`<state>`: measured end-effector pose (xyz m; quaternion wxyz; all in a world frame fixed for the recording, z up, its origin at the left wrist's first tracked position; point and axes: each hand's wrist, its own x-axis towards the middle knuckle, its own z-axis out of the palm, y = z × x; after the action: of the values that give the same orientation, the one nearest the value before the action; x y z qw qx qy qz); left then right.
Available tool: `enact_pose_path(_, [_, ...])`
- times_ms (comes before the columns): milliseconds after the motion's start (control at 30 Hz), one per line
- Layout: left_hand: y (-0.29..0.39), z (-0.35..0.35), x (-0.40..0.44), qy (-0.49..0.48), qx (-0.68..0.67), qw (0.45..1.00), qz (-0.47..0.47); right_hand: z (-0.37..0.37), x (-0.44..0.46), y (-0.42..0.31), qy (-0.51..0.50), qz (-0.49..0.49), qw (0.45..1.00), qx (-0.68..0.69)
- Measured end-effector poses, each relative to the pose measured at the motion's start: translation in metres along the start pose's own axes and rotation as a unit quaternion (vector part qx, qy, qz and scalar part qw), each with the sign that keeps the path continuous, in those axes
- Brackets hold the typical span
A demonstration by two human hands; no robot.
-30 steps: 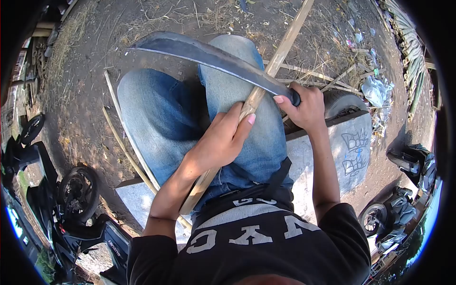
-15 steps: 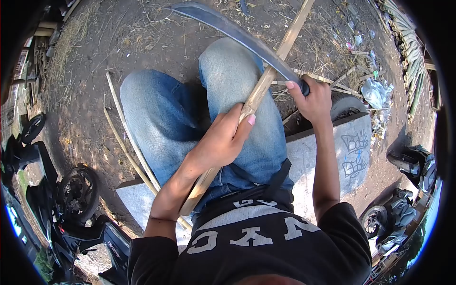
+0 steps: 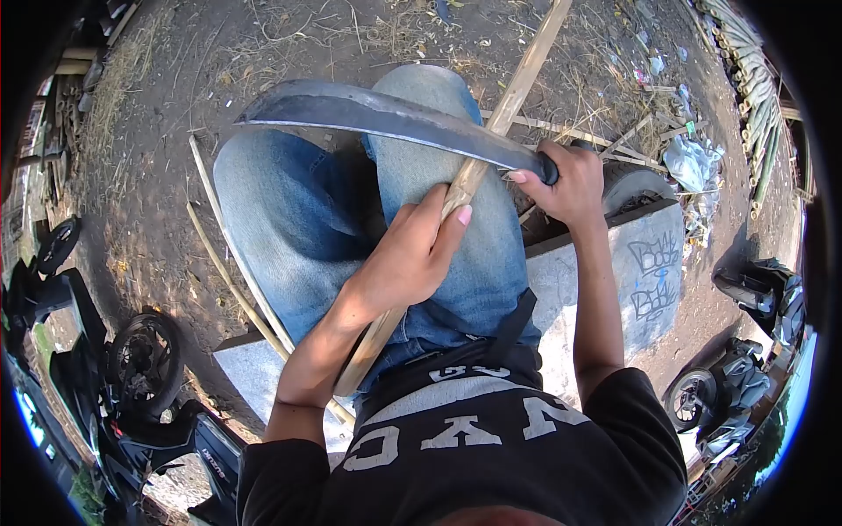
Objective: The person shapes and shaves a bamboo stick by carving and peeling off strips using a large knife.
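First-person view, looking down at a seated person's jeans-clad knees. The graffiti-marked concrete surface [image 3: 605, 280] shows on either side of the hips, its far edge ending beside a tire [image 3: 631, 188] on the right. Beyond the knees, straw-littered dirt ground [image 3: 342, 44] spreads ahead; a motorcycle [image 3: 145, 364] stands at far left, and a plastic bag [image 3: 693, 164] lies at right. Two thin strips [image 3: 232, 263] slope close beside the left thigh.

A split-bamboo strip [image 3: 517, 88] runs diagonally from the waist over the right thigh and out past the view's top edge. The left hand [image 3: 408, 259] is closed around its lower part. The right hand [image 3: 570, 184] is wrapped around the handle of a machete [image 3: 368, 112], whose broad blade crosses the strip and points left above the knees; whether they touch is unclear.
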<state>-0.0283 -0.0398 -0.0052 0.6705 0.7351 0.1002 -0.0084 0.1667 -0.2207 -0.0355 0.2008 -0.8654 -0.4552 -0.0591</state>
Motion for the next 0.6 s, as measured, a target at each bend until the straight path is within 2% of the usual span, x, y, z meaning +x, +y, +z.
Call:
enact_pose_path(33, [-0.001,-0.001,-0.002,-0.009,-0.008,1.0,-0.013,0.003,0.001,0.004,0.005,0.0,1.0,0.001])
enact_pose_path(100, [-0.005,-0.003,-0.009,-0.018,-0.018,0.999,-0.026,0.0,0.012,0.024,0.005,0.145,0.989,-0.011])
enact_pose_path(167, [-0.012,-0.002,-0.015,-0.009,-0.08,0.995,-0.055,-0.006,0.022,0.054,0.008,0.242,0.97,0.026])
enact_pose_path(233, [-0.007,-0.003,-0.009,-0.01,-0.083,0.995,-0.053,-0.008,0.02,0.055,0.063,0.186,0.979,0.047])
enact_pose_path(300, [-0.004,-0.003,-0.005,-0.011,-0.088,0.994,-0.056,-0.008,0.007,0.031,0.0,0.184,0.979,0.081])
enact_pose_path(367, [-0.002,-0.003,-0.001,-0.013,-0.086,0.994,-0.062,-0.005,-0.007,-0.006,-0.044,0.138,0.978,0.148])
enact_pose_path(433, [0.0,-0.005,-0.002,-0.019,-0.122,0.989,-0.078,0.0,-0.018,-0.026,-0.069,0.068,0.987,0.131])
enact_pose_path(467, [0.0,-0.006,-0.004,-0.026,-0.159,0.983,-0.092,0.0,-0.018,-0.027,-0.07,0.072,0.986,0.135])
enact_pose_path(533, [-0.004,-0.008,-0.004,-0.03,-0.135,0.986,-0.09,-0.004,-0.016,-0.025,-0.077,0.029,0.994,0.073])
enact_pose_path(567, [-0.006,-0.007,-0.005,-0.032,-0.114,0.99,-0.082,0.001,-0.013,-0.014,-0.007,0.007,1.0,0.009])
enact_pose_path(600, [-0.009,-0.005,-0.006,-0.033,-0.116,0.989,-0.082,0.0,-0.008,0.0,-0.018,0.083,0.996,0.016])
